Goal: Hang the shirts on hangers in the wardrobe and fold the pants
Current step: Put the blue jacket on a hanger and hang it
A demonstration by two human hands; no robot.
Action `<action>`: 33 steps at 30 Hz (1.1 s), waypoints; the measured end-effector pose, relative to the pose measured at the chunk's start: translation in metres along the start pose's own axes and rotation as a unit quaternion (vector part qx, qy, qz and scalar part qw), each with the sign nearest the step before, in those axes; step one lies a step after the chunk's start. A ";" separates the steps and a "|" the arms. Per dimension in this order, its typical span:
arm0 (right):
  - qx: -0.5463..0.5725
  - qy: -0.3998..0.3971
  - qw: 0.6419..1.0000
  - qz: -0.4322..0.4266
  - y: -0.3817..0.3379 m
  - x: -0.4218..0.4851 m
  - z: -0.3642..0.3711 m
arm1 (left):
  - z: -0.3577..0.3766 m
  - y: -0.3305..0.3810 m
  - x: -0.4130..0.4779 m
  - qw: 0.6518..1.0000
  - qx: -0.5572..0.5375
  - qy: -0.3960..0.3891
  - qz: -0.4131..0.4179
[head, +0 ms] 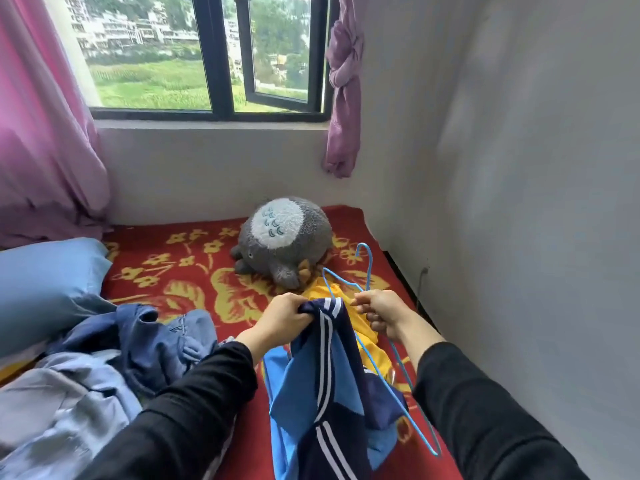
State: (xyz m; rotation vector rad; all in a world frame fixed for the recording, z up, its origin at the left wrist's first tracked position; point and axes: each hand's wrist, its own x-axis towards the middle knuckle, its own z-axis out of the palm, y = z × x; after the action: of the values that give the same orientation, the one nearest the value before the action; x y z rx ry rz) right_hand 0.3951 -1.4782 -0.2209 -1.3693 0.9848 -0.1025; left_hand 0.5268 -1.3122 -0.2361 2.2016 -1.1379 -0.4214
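**A:** Head cam, the only view. L hand (289, 315) is a fist clamped on the top end of the navy striped shirt (325, 375), holding it up off the bed (194, 271).

**B:** And the R?

**A:** R hand (379, 315) has its fingers curled round the blue wire hanger (346, 282), just beside the shirt's top. The hook points away, toward the plush (284, 237).

**B:** Hanger inside the shirt yet?

**A:** Doesn't look it. Most of the wire runs outside the cloth, down the R side. Can't tell re the near end, the fabric hides it. I'd say threading has barely begun.

**B:** So how far along overall?

**A:** Early, imo. No wardrobe in view and nothing hung that I can see. A yellow piece (363, 344) lies on the bed under the shirt, unhung.

**B:** The pants?

**A:** There's a pile (156, 341) on the L by the pillow (45, 282), denim plus pale blue stuff, all crumpled. Nothing folded there. Can't sort pants from shirts in that heap.

**B:** So what's left?

**A:** Basically everything: get this shirt on the hanger and into the wardrobe, then the yellow one, then the pile.
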 end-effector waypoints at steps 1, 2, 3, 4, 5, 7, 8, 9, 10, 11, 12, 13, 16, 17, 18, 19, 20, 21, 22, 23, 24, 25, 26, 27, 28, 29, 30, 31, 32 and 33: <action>0.007 0.011 1.000 0.000 0.007 0.000 -0.001 | -0.005 0.000 0.004 1.000 0.014 0.003 -0.016; 0.014 0.010 1.000 0.005 0.014 -0.002 0.000 | -0.009 -0.001 0.008 0.999 0.029 0.008 -0.032; 0.021 0.001 1.000 0.012 0.024 -0.004 0.002 | -0.013 0.000 0.012 0.998 0.041 0.018 -0.051; 0.023 -0.012 0.999 0.019 0.036 -0.006 0.005 | -0.015 0.002 0.015 0.996 0.048 0.030 -0.071; 0.020 -0.023 0.999 0.028 0.048 -0.009 0.009 | -0.016 0.005 0.017 0.994 0.046 0.041 -0.092; 0.012 -0.041 0.998 0.042 0.073 -0.015 0.023 | -0.016 0.016 0.020 0.989 0.014 0.049 -0.138; 0.011 -0.049 0.998 0.045 0.084 -0.018 0.032 | -0.015 0.022 0.021 0.986 -0.017 0.049 -0.158; 0.015 -0.053 0.997 0.045 0.093 -0.021 0.042 | -0.014 0.027 0.022 0.982 -0.054 0.048 -0.172; 0.017 -0.047 0.998 0.039 0.100 -0.023 0.051 | -0.014 0.034 0.022 0.978 -0.089 0.048 -0.181; 0.007 -0.026 0.999 0.029 0.105 -0.025 0.059 | -0.014 0.040 0.021 0.974 -0.119 0.049 -0.186; -0.027 0.009 0.999 0.016 0.110 -0.026 0.065 | -0.016 0.045 0.020 0.969 -0.147 0.054 -0.190; -0.078 0.054 0.996 -0.002 0.113 -0.026 0.070 | -0.019 0.047 0.020 0.963 -0.175 0.066 -0.195; -0.177 0.163 0.970 -0.024 0.113 -0.028 0.069 | -0.038 0.041 0.018 0.925 -0.260 0.153 -0.230; -0.200 0.185 0.962 -0.030 0.109 -0.028 0.065 | -0.046 0.036 0.017 0.911 -0.282 0.180 -0.242; -0.219 0.199 0.955 -0.031 0.103 -0.026 0.059 | -0.056 0.031 0.016 0.901 -0.293 0.203 -0.249; -0.226 0.210 0.951 -0.029 0.096 -0.025 0.053 | -0.065 0.025 0.012 0.898 -0.285 0.222 -0.253; -0.218 0.217 0.951 -0.025 0.086 -0.021 0.047 | -0.073 0.018 0.008 0.901 -0.260 0.239 -0.253; -0.195 0.217 0.956 -0.021 0.074 -0.018 0.040 | -0.081 0.011 0.004 0.906 -0.228 0.254 -0.249; -0.165 0.215 0.962 -0.027 0.059 -0.017 0.034 | -0.089 0.005 0.000 0.909 -0.204 0.269 -0.245; -0.121 0.214 0.969 -0.035 0.042 -0.015 0.029 | -0.096 0.000 -0.004 0.908 -0.190 0.282 -0.244; -0.061 0.201 0.977 -0.045 0.024 -0.015 0.023 | -0.104 -0.002 -0.006 0.905 -0.189 0.293 -0.245; 0.006 0.163 0.986 -0.043 0.003 -0.018 0.017 | -0.114 -0.002 -0.008 0.898 -0.208 0.301 -0.244; 0.061 0.097 0.993 -0.038 -0.018 -0.023 0.011 | -0.126 0.001 -0.008 0.887 -0.251 0.307 -0.237; 0.091 0.024 0.995 -0.032 -0.040 -0.030 0.004 | -0.139 0.006 -0.008 0.874 -0.304 0.303 -0.228; 0.087 -0.036 0.995 -0.028 -0.061 -0.036 -0.004 | -0.155 0.012 -0.008 0.862 -0.350 0.293 -0.218; 0.067 -0.082 0.994 -0.026 -0.080 -0.042 -0.012 | -0.171 0.017 -0.009 0.856 -0.379 0.285 -0.205; 0.036 -0.108 0.993 -0.031 -0.097 -0.043 -0.021 | -0.186 0.019 -0.009 0.861 -0.381 0.280 -0.189; 0.010 -0.114 0.993 -0.035 -0.112 -0.043 -0.027 | -0.198 0.018 -0.009 0.874 -0.359 0.277 -0.173; -0.007 -0.092 0.995 -0.046 -0.124 -0.042 -0.030 | -0.206 0.013 -0.010 0.891 -0.322 0.278 -0.159; -0.014 -0.043 0.997 -0.062 -0.132 -0.036 -0.030 | -0.210 0.005 -0.010 0.912 -0.269 0.274 -0.147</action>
State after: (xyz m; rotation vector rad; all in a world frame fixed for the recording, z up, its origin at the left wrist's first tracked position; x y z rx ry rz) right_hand 0.4161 -1.5146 -0.0875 -1.4480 0.8331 -0.1220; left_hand 0.6288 -1.2270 -0.0736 1.8153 -0.3306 -0.1809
